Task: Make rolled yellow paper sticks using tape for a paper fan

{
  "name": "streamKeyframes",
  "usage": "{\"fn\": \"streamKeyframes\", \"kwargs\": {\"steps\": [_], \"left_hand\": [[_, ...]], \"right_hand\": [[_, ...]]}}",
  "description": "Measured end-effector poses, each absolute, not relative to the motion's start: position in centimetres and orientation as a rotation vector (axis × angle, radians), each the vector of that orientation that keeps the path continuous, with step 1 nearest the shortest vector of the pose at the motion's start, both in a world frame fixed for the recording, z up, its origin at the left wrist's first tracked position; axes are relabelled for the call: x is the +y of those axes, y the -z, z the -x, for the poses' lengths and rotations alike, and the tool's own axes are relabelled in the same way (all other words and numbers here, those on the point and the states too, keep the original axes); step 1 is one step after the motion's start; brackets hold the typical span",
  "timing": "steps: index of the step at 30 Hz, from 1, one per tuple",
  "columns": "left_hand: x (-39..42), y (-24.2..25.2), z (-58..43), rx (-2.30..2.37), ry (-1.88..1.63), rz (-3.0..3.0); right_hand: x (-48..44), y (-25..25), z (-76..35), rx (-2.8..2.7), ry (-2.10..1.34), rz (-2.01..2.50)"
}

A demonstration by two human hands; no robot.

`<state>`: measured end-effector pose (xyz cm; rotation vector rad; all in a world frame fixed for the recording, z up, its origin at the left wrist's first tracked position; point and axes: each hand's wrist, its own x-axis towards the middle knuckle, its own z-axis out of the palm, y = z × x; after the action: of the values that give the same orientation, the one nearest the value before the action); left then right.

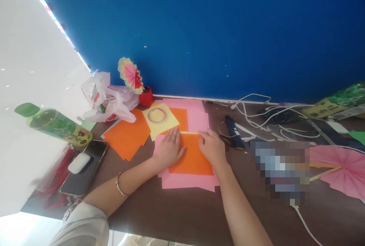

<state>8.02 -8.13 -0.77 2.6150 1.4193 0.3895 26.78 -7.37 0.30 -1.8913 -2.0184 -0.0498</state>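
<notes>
A sheet of orange paper (194, 158) lies on pink sheets, with a narrow pale yellow strip along its far edge. My left hand (170, 148) rests flat on the left side of the orange sheet, fingers stretched and thumb apart. At the far right corner, my right hand (212, 147) has bent fingers against the sheet, the index fingertip on the pale strip. Under the orange sheet, the pink paper (185, 183) sticks out on several sides. Just beyond my left hand is a yellow sheet (168, 124) with a ring-shaped roll (156, 115) on it.
Orange sheets (125, 135), a plastic bag (114, 105) and a paper fan in a red pot (146, 97) stand left. Farther left are a bottle (57, 124) and a phone (95, 158). Rightward lie a dark-handled tool (234, 132), white cables (251, 115) and a pink fan (342, 166).
</notes>
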Motion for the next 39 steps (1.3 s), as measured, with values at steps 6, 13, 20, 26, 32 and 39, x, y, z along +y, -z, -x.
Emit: {"fn": "streamKeyframes", "kwargs": {"steps": [6, 13, 20, 26, 32, 39], "left_hand": [[-8.1, 0.7, -7.4, 1.33, -0.602, -2.413], [-6.7, 1.5, -6.5, 1.404, -1.133, -1.772], [-6.4, 1.5, -6.7, 1.322, -1.22, -1.622], [-5.8, 0.5, -6.8, 1.171, -1.237, -1.378], [-5.9, 0.0, -6.7, 1.144, -1.136, -1.309], [-5.6, 0.3, -6.6, 1.13, -1.182, -1.3]], "right_hand": [[-6.6, 0.0, -27.0, -1.862, -0.099, 1.799], [-5.8, 1.3, -27.6, -1.783, -0.196, 1.713], [-6.0, 1.1, -27.5, -1.651, -0.351, 1.69], [-6.2, 0.5, -26.4, -1.303, -0.659, 1.455], [-6.3, -0.3, -25.7, -1.11, -0.812, 1.363], [-6.2, -0.2, -25.9, -1.046, -0.874, 1.311]]}}
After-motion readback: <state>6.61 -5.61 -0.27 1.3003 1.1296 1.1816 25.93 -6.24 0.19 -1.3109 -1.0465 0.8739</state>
